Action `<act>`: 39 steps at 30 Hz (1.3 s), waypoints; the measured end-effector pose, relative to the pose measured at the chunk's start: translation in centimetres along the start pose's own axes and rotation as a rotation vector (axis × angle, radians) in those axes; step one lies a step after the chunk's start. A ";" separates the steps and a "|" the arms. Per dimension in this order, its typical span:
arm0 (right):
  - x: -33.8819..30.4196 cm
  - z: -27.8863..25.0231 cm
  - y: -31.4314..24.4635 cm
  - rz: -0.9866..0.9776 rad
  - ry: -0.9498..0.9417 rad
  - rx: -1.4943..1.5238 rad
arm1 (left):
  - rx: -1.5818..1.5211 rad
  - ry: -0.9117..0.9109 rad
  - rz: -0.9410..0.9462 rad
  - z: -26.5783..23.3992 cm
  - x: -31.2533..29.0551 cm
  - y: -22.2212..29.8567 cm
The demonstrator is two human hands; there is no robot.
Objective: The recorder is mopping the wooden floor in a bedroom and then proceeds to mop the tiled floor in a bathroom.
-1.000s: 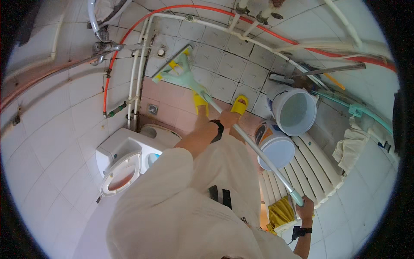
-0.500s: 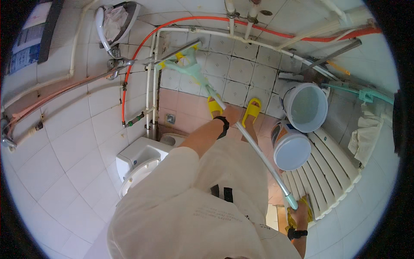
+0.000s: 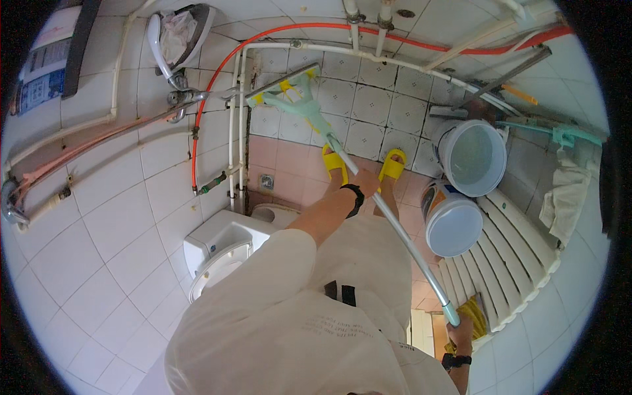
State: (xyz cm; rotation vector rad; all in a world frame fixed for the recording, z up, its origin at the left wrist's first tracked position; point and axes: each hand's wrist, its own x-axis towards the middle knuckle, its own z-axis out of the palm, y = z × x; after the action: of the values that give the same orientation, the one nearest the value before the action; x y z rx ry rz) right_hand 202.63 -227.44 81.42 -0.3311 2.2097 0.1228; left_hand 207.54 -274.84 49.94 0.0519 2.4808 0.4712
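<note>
A long-handled squeegee (image 3: 303,108) with a mint-green head and yellow parts slants across the view, its blade up by the wall pipes at the far left of the floor. My left hand (image 3: 364,182) is wrapped round the silver pole (image 3: 408,247) partway along, above my yellow slippers (image 3: 393,163). My right hand (image 3: 463,331) is closed round the pole's mint-green end at the lower right. A yellow-brown cloth (image 3: 475,313) shows right beside that hand; I cannot tell whether it is held too.
At right, a bucket of cloudy water (image 3: 471,158) and a second white bucket (image 3: 454,227) stand beside a white radiator (image 3: 500,263). A toilet (image 3: 227,253) is at left. A red hose (image 3: 205,99) and white pipes (image 3: 303,46) run along the walls. A drain (image 3: 266,182) sits in the pink tiles.
The squeegee head has moved slightly to the right. Both hands keep their hold on the pole. The whole view has shifted a little.
</note>
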 end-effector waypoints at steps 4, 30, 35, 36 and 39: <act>0.0 -0.9 -1.7 0.032 -0.003 0.002 | 0.028 -0.153 -0.041 -1.7 -1.0 0.2; 3.6 -6.5 -5.1 -0.124 0.216 -0.164 | -0.050 0.020 -0.128 -4.4 -5.1 -2.5; 4.5 -7.1 -5.0 -0.187 0.280 -0.186 | 0.003 0.024 -0.169 -4.0 -4.6 -2.9; 4.6 -7.1 -4.7 -0.189 0.309 -0.164 | 0.001 0.021 -0.167 -3.9 -4.6 -3.0; 5.0 -7.0 -3.8 -0.185 0.354 -0.178 | -0.020 0.069 -0.188 -3.7 -4.7 -3.1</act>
State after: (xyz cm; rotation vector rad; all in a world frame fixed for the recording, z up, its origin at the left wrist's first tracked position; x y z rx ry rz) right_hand 195.38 -233.49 81.88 -0.6996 2.5079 0.1702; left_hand 209.44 -279.63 54.25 -0.2075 2.5173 0.4231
